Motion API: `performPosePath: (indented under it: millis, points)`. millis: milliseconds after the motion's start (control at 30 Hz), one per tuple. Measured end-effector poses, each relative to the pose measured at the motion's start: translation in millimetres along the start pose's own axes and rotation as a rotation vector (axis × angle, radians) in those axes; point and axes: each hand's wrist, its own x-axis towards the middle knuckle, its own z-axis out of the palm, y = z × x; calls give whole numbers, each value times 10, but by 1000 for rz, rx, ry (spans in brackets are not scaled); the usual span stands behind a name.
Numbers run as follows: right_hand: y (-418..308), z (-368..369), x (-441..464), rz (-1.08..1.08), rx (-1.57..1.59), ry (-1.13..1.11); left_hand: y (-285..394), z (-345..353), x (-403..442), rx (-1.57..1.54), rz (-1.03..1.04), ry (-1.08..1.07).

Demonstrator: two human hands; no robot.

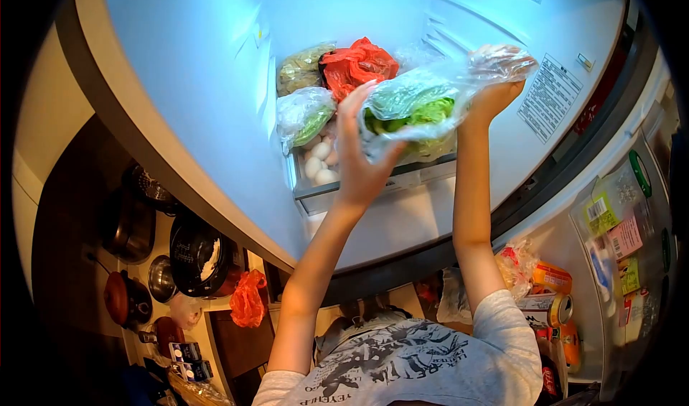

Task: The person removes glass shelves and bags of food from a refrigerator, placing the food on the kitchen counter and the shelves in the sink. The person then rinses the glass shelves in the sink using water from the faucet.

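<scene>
Head view: both hands up inside an open, lit fridge (183,68). Right hand (501,83) clamped on the gathered end of a clear plastic bag (413,96), film lying over its fingers. Left hand (361,162) at the bag's other end, thumb and fingers well apart, slightly blurred; can't tell how firmly it touches the plastic.

Bag holds leafy greens (435,110). It's tilted, right end higher, and overlaps the right part of the drawer (319,203) from this angle; can't tell if it touches the drawer.

Behind and left of the bag: crumpled red bag (359,63), clear bag with brownish-green contents (304,68), and just below that a whitish bag (304,116) with something green in it. White eggs (321,163) clustered in the drawer's left part, near the left wrist.

Fridge door at right: drink can (556,309) low down, packets (623,235) in a clear bin. Counter (162,235) at lower left: black pot (188,252) with white contents, small red pot (122,298).
</scene>
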Motion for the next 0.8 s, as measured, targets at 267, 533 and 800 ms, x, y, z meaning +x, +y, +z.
performPosePath:
  millis: [267,533,800]
  points:
    - [-689,449,-252,81,194,-413,932,-440,47,98,-251,56]
    - [-1202,144,-710,209,31,-1147,1382,-854,-262,86,-108,-657]
    - [-835,55,-1594,-103,-89,-1840,1083,-1095,-1324,79,-714,-812]
